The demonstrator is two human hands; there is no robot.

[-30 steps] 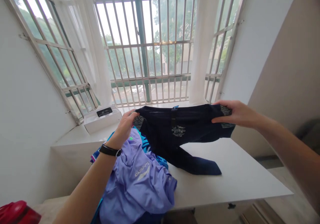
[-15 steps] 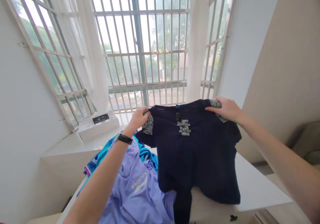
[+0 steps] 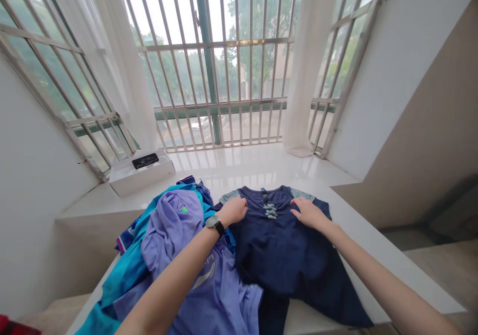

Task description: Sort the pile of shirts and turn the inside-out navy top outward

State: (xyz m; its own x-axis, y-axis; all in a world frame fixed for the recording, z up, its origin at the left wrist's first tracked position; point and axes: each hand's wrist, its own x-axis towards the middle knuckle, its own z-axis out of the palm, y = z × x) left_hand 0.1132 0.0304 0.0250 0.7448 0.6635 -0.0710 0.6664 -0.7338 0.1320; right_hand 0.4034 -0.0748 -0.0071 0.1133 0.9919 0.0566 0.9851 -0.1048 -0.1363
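Here, nearest the viewer at lower centre, a lilac sports shirt lies crumpled on a turquoise garment, forming an unsorted heap at lower left; the person's left forearm crosses it and partly hides a printed logo. A black-strapped wristwatch marks the left wrist. The left hand lies palm down and open at the near shoulder of a navy T-shirt, pinching nothing. The right hand rests flat on the far side of the chest, its fingers lightly spread. The T-shirt lies face up and spread out at centre, beside the heap, on a white bench, with its neckline away from the viewer and its hem hanging towards the lower edge of the frame. At this stage, this one garment is laid out, while the others remain heaped. Farther off, at upper left of the bench, stands a white box. Beyond it, a barred window fills the upper centre, framed by sheer curtains.
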